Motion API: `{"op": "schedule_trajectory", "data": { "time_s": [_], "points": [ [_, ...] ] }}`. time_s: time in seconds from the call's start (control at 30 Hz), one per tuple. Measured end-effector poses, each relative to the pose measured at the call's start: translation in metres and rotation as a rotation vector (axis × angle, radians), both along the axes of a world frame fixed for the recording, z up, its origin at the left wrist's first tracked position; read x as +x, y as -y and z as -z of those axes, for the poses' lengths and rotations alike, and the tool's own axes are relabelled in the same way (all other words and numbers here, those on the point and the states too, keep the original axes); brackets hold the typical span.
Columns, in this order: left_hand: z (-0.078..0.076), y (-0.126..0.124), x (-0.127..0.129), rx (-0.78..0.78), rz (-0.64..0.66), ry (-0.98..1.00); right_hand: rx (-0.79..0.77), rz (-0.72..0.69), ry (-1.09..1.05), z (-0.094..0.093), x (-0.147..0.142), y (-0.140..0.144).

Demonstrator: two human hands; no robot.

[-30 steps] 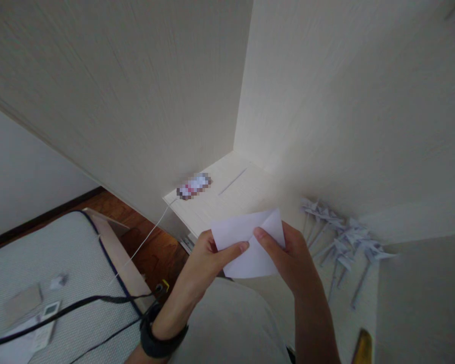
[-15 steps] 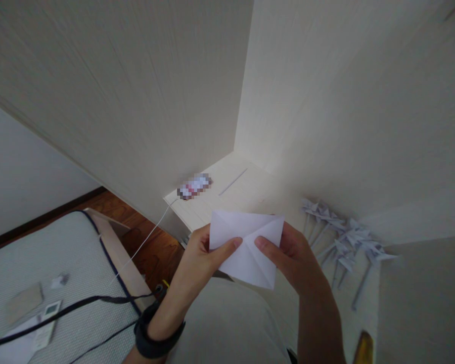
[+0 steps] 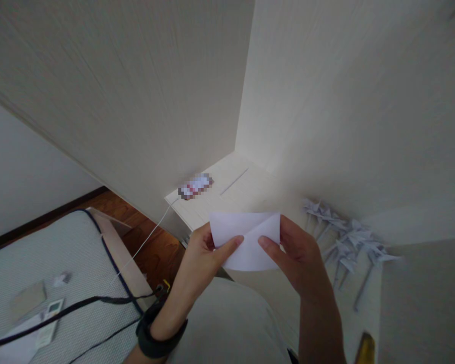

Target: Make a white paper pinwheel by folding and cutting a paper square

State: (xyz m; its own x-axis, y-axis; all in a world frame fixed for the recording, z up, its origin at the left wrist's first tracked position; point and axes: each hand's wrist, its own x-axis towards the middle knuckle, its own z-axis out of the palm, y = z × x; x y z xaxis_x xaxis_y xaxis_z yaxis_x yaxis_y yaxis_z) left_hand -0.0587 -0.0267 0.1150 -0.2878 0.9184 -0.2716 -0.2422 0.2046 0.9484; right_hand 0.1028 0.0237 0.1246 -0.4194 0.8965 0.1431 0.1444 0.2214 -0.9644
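Your left hand (image 3: 202,253) and right hand (image 3: 296,253) pinching a white folded paper (image 3: 246,240) with creased flaps, paper pinwheels (image 3: 345,237) on the desk (image 3: 246,189) just right, nothing blocking it

Two bare hands are raised together in front of the body. The left hand (image 3: 200,253) is pinched shut, thumb pointing right, a dark band worn on its wrist. The right hand (image 3: 298,255) mirrors it, thumb pointing left.
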Motion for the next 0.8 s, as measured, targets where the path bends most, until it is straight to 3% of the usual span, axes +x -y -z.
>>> {"op": "schedule_trajectory", "data": {
  "time_s": [0.17, 0.37, 0.5, 0.67, 0.8],
  "points": [
    [0.0, 0.0, 0.003, 0.023, -0.016, 0.043, 0.07, 0.019, 0.084, -0.002, 0.005, 0.002],
    [0.003, -0.003, 0.002, 0.142, -0.013, 0.121, 0.259, -0.24, 0.002, -0.013, 0.005, 0.0],
    [0.007, -0.002, 0.001, 0.136, -0.018, 0.183, 0.326, -0.332, -0.011, -0.011, 0.004, -0.003],
    [0.001, 0.001, 0.001, 0.048, -0.038, 0.236, 0.327, -0.299, 0.032, -0.007, 0.007, -0.006],
    [-0.001, 0.002, 0.0, 0.063, -0.018, 0.358, 0.361, -0.272, 0.08, -0.005, 0.008, -0.007]
  ]
}}
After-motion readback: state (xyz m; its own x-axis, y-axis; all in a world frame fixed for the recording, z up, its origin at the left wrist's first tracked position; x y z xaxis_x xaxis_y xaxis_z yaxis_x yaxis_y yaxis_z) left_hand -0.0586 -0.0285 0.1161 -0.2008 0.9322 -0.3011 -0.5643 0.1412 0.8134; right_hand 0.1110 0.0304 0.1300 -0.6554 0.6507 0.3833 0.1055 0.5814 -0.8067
